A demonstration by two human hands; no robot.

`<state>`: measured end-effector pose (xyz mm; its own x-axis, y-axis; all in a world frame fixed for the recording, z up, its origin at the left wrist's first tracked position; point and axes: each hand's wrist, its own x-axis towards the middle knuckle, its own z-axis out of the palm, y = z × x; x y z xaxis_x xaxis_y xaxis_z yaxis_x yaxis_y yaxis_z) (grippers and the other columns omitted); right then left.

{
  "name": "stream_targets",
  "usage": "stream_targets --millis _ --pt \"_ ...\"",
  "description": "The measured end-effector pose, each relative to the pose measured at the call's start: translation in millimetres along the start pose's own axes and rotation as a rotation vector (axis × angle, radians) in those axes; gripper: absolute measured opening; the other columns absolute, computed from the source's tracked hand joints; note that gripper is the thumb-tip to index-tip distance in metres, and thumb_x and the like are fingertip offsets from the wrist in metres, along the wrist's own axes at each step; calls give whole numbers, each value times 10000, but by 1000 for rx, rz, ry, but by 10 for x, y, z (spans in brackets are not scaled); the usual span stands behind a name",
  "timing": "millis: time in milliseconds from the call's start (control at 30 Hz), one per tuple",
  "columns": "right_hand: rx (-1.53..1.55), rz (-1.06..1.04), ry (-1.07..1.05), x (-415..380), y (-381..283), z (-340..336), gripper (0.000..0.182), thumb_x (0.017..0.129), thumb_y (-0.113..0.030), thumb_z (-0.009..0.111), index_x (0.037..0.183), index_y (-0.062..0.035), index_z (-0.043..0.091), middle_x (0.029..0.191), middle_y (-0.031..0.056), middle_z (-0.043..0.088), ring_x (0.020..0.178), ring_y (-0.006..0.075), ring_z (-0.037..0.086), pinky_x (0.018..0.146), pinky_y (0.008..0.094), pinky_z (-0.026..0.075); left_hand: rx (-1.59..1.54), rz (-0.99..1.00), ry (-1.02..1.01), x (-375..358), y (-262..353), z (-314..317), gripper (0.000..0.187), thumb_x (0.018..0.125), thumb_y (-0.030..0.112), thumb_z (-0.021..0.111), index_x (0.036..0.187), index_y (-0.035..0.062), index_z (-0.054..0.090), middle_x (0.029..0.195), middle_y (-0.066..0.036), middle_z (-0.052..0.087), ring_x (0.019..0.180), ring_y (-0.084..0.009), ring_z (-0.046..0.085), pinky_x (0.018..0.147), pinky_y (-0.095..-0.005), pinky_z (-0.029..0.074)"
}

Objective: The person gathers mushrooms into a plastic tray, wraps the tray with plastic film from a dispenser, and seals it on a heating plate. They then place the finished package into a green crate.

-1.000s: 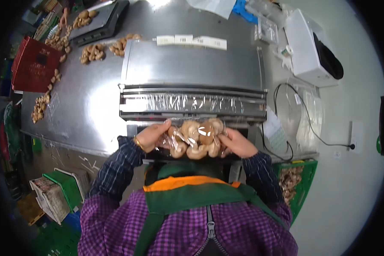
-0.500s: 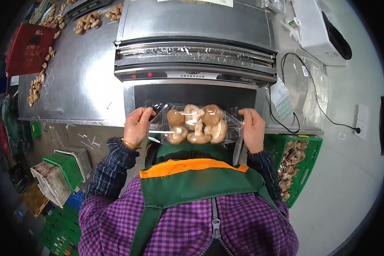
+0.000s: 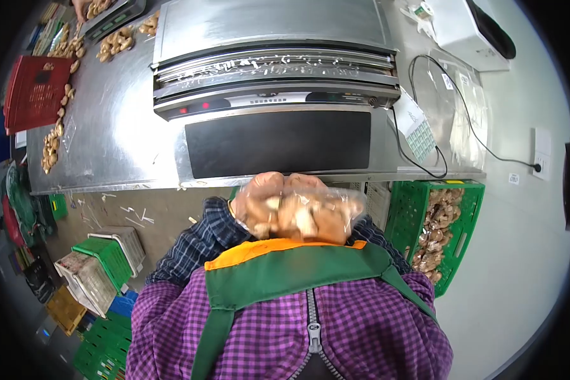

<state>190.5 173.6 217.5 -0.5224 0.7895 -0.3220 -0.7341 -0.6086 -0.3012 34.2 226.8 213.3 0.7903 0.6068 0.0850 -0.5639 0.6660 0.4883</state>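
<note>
A film-wrapped pack of brown mushrooms is lifted close to my chest, just off the front edge of the steel table, and it looks blurred. My left hand grips the pack's left end. My right hand is mostly hidden under the pack's right end and seems to hold it there. The black hot plate of the wrapping machine lies bare in front of the pack.
A green crate of mushrooms stands on the floor at my right. On the table's left are loose mushrooms and a red crate. Another person's hand works at a scale far left. Crates sit on the floor at the left.
The pack has come off the black hot plate and moved toward my chest. Both hands have drawn together around it. The view has tilted down.
</note>
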Motion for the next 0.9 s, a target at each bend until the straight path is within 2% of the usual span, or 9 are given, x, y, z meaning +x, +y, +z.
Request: stream_targets --millis 133,200,300,367,400,467,633,867,900 --pt "-71 32 67 -172 -63 34 247 950 -246 498 801 -57 553 751 -27 542 675 23 482 612 195 423 164 -212 196 -331 -65 -114 182 870 165 619 975 46 531 902 -69 571 800 -127 563 693 -269 474" --pt "-63 -22 105 -270 -39 -92 244 948 -252 499 823 -51 557 756 -32 529 680 29 480 623 199 424 329 -39 805 -281 133 160 253 876 177 591 1066 19 537 858 -82 584 797 -189 572 753 -342 498" --pt "-64 -110 131 -241 -56 -101 282 954 -302 480 866 -46 561 772 -33 499 688 36 462 631 194 417 471 -211 389 -300 384 475 370 831 85 652 1168 7 520 1119 -112 583 1032 -193 566 902 -316 449" --pt "158 -198 236 -120 50 -114 409 948 -419 441 990 -32 566 941 26 549 857 96 531 749 254 467 655 -406 247 -314 348 389 418 773 128 728 1129 -9 558 1001 -71 627 875 -135 579 768 -272 469" --pt "337 -413 -144 -23 9 -94 546 928 -515 387 1127 -31 538 1169 118 532 1104 199 509 945 370 427 569 -491 268 -292 274 314 407 775 157 733 1105 -19 573 948 -54 641 811 -115 576 717 -260 468" --pt "418 -434 -238 -303 -229 72 663 901 -595 329 1237 -45 484 1332 172 427 1262 269 390 1064 445 303 378 -535 279 -276 209 186 274 850 242 660 1017 30 609 830 -15 630 683 -79 533 612 -240 440" --pt "151 -765 23 -723 -307 -153 721 905 -445 498 1442 -98 164 1413 76 325 1263 205 369 1044 367 315 277 -411 439 211 -69 120 406 907 333 549 1237 110 468 1138 -44 553 966 -170 556 746 -336 511" --pt "201 -1116 447 -1880 -610 -786 450 970 -348 371 1328 -75 384 1296 74 466 1196 218 450 1016 398 364 471 -851 -82 1099 -888 685 581 907 198 566 1401 81 283 1316 -168 448 1164 -285 497 906 -402 475" --pt "-442 -1094 852 -2264 -630 -934 436 974 -342 356 1320 -79 395 1286 74 472 1179 240 464 1005 411 377 503 -891 -93 1145 -977 710 593 901 166 574 1402 67 272 1323 -182 436 1161 -275 496 924 -384 460"
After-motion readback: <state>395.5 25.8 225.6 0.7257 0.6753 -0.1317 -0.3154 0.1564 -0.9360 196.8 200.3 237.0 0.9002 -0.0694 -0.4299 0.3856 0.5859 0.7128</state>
